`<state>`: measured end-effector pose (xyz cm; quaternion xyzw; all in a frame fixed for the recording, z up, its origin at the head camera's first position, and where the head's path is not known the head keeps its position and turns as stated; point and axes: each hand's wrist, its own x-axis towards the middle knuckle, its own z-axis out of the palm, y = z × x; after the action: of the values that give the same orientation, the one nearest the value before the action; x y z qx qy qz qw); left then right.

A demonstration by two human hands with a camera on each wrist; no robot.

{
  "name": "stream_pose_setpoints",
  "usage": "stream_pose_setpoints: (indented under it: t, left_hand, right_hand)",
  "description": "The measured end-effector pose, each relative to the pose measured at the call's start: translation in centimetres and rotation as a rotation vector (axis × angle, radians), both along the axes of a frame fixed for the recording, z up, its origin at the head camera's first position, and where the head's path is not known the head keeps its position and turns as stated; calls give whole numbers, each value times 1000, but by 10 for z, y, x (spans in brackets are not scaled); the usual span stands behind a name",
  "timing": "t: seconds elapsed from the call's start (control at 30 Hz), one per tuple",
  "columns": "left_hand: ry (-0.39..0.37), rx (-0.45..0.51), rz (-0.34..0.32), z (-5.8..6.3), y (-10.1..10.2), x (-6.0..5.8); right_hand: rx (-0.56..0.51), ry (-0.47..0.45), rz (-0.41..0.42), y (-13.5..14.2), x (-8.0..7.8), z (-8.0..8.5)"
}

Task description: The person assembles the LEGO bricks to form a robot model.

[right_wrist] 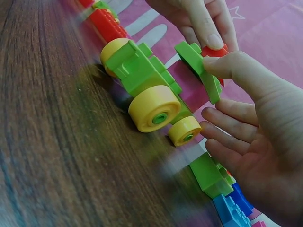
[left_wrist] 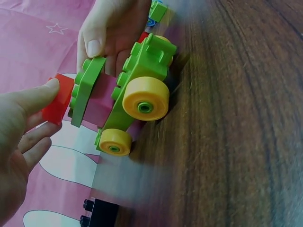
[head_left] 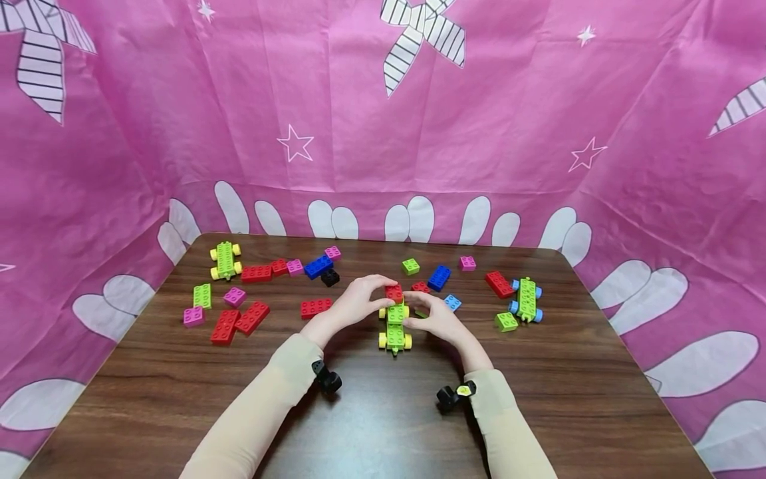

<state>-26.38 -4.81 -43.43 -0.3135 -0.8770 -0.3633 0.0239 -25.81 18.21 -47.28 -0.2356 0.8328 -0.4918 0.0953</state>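
In the middle of the table stands a toy car of building bricks: a lime-green wheeled base [head_left: 395, 336] with yellow wheels [left_wrist: 146, 98], a pink brick [left_wrist: 100, 100] on it, and a green brick [left_wrist: 88, 92] above that. My left hand [head_left: 358, 299] pinches a red brick [left_wrist: 58, 98] between thumb and fingers, at the studs of the green brick. Whether it is pressed on, I cannot tell. My right hand [head_left: 439, 320] lies along the car's right side, thumb and fairly straight fingers [right_wrist: 232, 125] around the green brick's edge.
Left of the car are red bricks [head_left: 225, 326], pink bricks [head_left: 235, 297], a black brick [head_left: 330, 277] and another yellow-wheeled base [head_left: 225, 260]. Rightward lie blue bricks [head_left: 439, 277], a green brick [head_left: 506, 322] and a blue-wheeled base [head_left: 527, 299]. A pink curtain [head_left: 359, 146] hangs behind.
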Motion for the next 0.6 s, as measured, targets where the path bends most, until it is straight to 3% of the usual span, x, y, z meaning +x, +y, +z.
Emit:
stream_pose_setpoints:
  t: [0.6]
  left_hand:
    - [9, 7, -21, -4, 3, 0]
  right_hand:
    - [-9, -49, 9, -2, 0, 5]
